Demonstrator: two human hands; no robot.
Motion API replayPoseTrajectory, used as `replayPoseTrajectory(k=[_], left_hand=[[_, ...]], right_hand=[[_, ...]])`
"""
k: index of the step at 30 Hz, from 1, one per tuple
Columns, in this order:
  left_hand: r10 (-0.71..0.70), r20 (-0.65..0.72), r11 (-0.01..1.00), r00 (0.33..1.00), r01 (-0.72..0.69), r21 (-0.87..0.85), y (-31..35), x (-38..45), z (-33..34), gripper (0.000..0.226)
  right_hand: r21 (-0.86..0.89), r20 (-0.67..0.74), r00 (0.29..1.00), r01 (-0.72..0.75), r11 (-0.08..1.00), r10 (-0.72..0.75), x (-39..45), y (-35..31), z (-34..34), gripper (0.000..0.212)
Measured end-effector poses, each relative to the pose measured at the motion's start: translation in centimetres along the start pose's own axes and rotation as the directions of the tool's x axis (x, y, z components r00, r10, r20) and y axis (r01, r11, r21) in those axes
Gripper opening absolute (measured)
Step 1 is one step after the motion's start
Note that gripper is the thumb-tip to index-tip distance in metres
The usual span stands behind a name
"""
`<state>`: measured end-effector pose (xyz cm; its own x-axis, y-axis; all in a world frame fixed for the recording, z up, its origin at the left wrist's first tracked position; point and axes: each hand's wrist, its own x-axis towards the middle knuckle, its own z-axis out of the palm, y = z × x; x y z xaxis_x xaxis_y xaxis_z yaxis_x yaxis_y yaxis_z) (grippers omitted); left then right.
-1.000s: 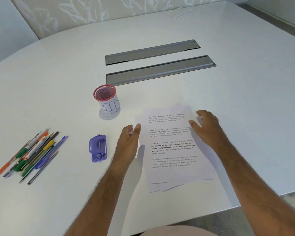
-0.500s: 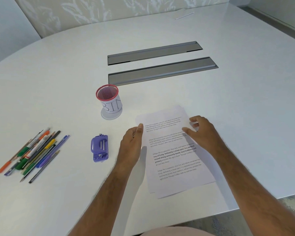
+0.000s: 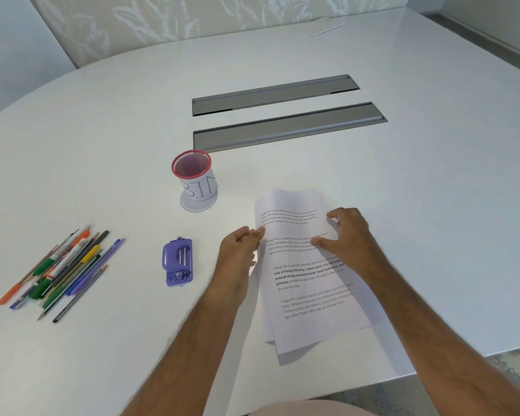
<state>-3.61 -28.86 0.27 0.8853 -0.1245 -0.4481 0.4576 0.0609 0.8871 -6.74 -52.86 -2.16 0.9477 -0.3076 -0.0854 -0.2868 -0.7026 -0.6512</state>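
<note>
Soft, even daylight washes the glossy white table [image 3: 102, 151], faint shadows falling beside the papers [image 3: 309, 283]; wide-angle distortion bows the edges, fine print blurs.

Lower sheets [image 3: 267, 328] mostly covered, far strip [image 3: 327, 29] indistinct
</note>
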Motion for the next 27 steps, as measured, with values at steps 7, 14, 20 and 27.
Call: replayPoseTrajectory(k=[7,14,20,27], left_hand=[[-0.014,0.027,0.999,1.0,0.015,-0.032,0.0,-0.2,0.0,0.022],[0.101,-0.05,0.975,0.994,-0.089,0.205,-0.5,0.0,-0.4,0.025],[0.218,-0.108,0.911,0.97,-0.162,0.38,-1.1,-0.4,-0.4,0.026],[0.042,-0.03,0.987,0.999,-0.036,0.155,0.1,-0.2,-0.2,0.028]], right_hand=[[-0.01,-0.006,1.0,0.015,1.0,-0.015,-0.1,-0.3,0.6,0.068],[-0.014,-0.006,1.0,0.022,1.0,-0.022,-0.2,-0.7,0.8,0.066],[-0.004,-0.008,1.0,0.011,1.0,-0.011,-0.3,-1.0,0.7,0.064],[-0.012,-0.008,1.0,0.001,1.0,-0.001,-0.1,-1.2,0.8,0.065]])
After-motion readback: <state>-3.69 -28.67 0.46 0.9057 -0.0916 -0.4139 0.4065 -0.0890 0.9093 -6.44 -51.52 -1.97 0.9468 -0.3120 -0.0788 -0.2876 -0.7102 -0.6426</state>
